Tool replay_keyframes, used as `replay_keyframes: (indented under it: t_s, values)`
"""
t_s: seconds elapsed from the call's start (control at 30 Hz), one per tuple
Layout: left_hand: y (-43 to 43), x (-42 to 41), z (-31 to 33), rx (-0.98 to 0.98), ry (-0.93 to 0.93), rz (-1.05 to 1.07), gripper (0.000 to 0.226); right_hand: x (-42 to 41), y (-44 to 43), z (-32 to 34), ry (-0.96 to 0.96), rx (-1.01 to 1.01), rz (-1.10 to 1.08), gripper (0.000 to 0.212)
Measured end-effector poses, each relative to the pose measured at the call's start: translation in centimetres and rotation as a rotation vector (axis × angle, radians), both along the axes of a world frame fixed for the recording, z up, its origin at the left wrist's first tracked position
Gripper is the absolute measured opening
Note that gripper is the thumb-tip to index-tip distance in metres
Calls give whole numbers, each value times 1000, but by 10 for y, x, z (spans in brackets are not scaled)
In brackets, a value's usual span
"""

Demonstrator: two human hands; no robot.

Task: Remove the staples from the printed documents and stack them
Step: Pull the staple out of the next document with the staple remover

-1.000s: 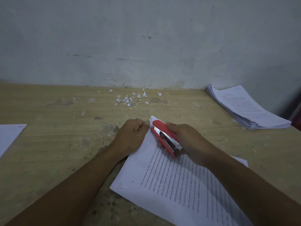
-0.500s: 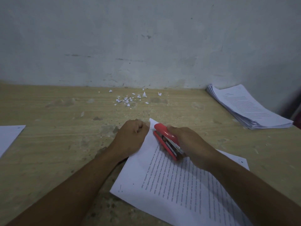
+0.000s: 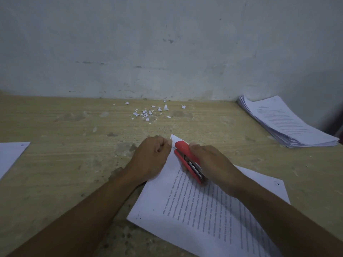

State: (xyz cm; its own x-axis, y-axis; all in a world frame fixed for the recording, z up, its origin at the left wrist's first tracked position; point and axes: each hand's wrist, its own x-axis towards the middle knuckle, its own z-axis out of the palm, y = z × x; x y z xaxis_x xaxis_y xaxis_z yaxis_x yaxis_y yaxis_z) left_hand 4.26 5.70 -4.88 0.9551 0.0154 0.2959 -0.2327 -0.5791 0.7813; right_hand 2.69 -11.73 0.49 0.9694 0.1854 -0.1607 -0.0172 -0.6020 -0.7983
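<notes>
A printed document (image 3: 200,206) lies at an angle on the wooden table (image 3: 65,164), its top corner pointing to the wall. My left hand (image 3: 150,158) is closed into a fist and presses down the document's left edge near that corner. My right hand (image 3: 213,164) grips a red stapler (image 3: 187,161) whose front end sits at the document's top corner. The staple itself is hidden under the stapler and my hands. A stack of printed documents (image 3: 285,123) rests at the far right.
Several small torn paper scraps (image 3: 148,113) lie near the wall (image 3: 167,43) behind my hands. A white sheet (image 3: 11,156) pokes in from the left edge. The table top is stained and worn.
The stapler and my right hand have shifted slightly down and along the document's corner. My left hand stays pressed in the same spot.
</notes>
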Motion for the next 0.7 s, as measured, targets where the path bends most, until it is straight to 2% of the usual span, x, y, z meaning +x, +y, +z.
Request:
replay_keyframes:
  t_s: [0.13,0.3,0.37,0.43,0.53,0.7]
  values:
    - [-1,-2,2,-32,-19,-8,47,1,1,-4,-26,36,-33,47]
    - [-3,0,1,-23,-41,14,46,2,4,-1,169,316,-62,52]
    - [-3,0,0,-11,-57,16,46,3,5,-3,107,203,-79,49]
    - [-2,0,-2,-1,-67,25,45,1,7,-6,-51,23,-60,47]
    - [-1,1,-4,-3,-83,32,45,-1,11,-12,-152,8,-22,52]
    - [-4,-1,-4,-1,-98,49,44,0,11,-10,69,287,-74,57]
